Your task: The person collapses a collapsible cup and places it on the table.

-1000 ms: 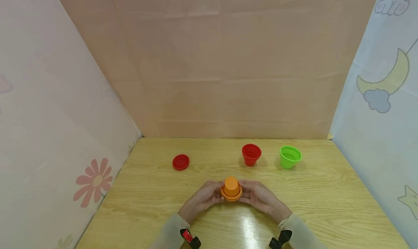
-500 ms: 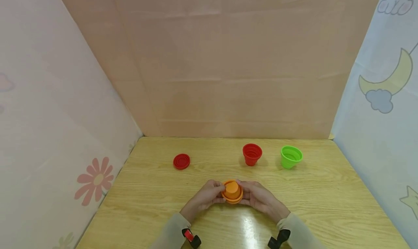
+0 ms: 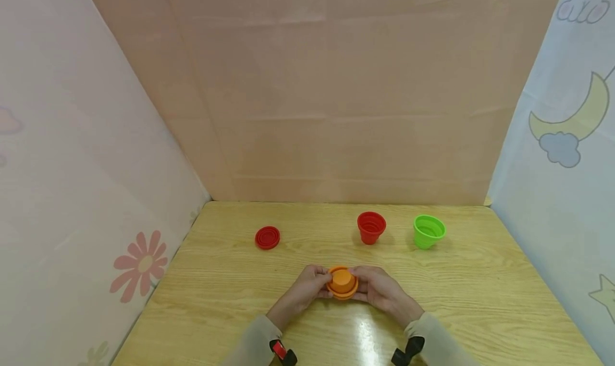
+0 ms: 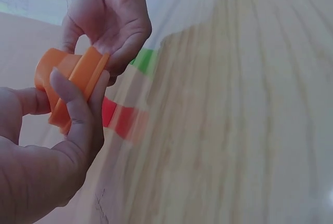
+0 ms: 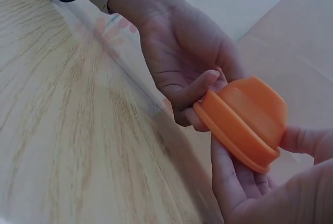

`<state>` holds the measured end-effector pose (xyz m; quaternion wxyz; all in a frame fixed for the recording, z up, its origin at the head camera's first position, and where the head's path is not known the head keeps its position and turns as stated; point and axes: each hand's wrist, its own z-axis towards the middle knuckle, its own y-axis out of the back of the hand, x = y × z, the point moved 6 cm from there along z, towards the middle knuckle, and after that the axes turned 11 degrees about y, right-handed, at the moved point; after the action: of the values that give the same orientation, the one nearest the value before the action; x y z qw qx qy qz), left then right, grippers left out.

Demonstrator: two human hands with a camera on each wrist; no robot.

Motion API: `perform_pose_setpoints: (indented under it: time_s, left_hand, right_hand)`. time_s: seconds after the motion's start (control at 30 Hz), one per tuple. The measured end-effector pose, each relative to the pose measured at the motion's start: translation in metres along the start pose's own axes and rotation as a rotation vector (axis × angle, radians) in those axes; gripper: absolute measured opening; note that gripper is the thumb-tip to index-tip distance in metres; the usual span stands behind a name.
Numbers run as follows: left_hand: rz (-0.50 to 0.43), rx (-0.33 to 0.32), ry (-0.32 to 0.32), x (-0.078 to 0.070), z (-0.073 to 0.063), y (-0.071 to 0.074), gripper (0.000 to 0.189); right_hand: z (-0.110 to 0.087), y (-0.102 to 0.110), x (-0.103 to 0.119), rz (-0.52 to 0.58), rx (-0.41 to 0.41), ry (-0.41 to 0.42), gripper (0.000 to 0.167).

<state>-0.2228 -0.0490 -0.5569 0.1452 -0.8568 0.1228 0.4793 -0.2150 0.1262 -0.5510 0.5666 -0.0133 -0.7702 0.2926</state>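
Observation:
An orange collapsible cup (image 3: pixel 343 281), partly folded with its base bulging up out of the wide rim, is held between both hands above the table. My left hand (image 3: pixel 304 289) grips its left side, thumb on the inner wall and fingers along the rim. From the right, my right hand (image 3: pixel 383 291) grips the opposite side the same way. The right wrist view shows the orange cup (image 5: pixel 244 120) side-on, its stepped rings pushed partly into one another. In the left wrist view, fingers of both hands curl round the cup (image 4: pixel 73 81).
A flattened red collapsible cup (image 3: pixel 267 238) lies at the back left of the wooden table (image 3: pixel 202 302). Farther right, an expanded red cup (image 3: pixel 371 228) and an expanded green cup (image 3: pixel 428 231) stand upright. A brown paper wall (image 3: pixel 336 115) rises behind the table.
The orange cup's base has sunk lower into its rim, so the cup is shorter. Both thumbs have moved onto its inner wall. The other cups stay put.

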Motion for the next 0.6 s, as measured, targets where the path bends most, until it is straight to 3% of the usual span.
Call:
perform_pose_setpoints:
  time_s: [0.17, 0.37, 0.6]
  left_hand:
    - [-0.052, -0.022, -0.013, 0.0, -0.0008, -0.0025, 0.026]
    - [-0.129, 0.053, -0.01, -0.0032, -0.0041, -0.0051, 0.039]
    - [-0.165, 0.128, -0.015, -0.0064, -0.0089, -0.0058, 0.039]
  right_hand:
    - [0.0003, 0.0019, 0.0036, -0.046, -0.033, 0.059, 0.02]
    - [0.0002, 0.0058, 0.0055, -0.057, -0.075, 0.089, 0.028]
    - [-0.001, 0.0066, 0.0057, -0.059, -0.072, 0.098, 0.043]
